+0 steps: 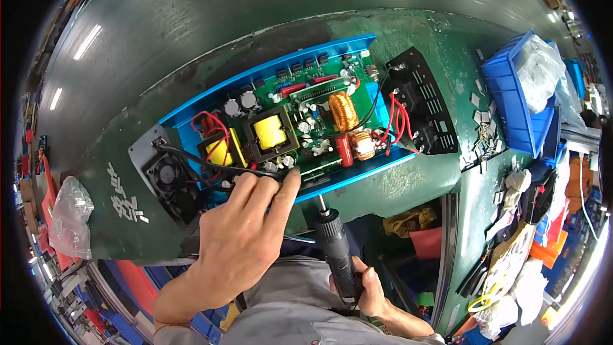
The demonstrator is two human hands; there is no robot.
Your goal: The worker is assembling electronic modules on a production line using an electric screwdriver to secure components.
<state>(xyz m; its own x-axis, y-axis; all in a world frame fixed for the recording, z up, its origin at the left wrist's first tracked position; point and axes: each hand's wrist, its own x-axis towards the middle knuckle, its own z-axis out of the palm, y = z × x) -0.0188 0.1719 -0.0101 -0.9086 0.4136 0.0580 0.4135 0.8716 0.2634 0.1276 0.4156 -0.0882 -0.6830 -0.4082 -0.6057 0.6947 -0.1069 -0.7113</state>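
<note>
A blue metal housing (348, 182) lies open on the bench, with a green circuit board (319, 99) inside it. The board carries yellow transformers (269, 132) and a copper coil (343, 112). My left hand (246, 230) is closed over the housing's near wall, index fingertip at the board's near edge; its thumb is hidden. My right hand (370, 294) grips a black electric screwdriver (336, 252), its bit pointing up at the outside of the near wall. Whether the bit touches a screw is too small to tell.
A black fan panel (167, 179) is wired on at the left, a black vented panel (424, 105) at the right. Small grey pads (486, 131) lie near a blue bin (511, 99). Grey strips (124, 201) and a clear plastic bag (71, 217) lie left.
</note>
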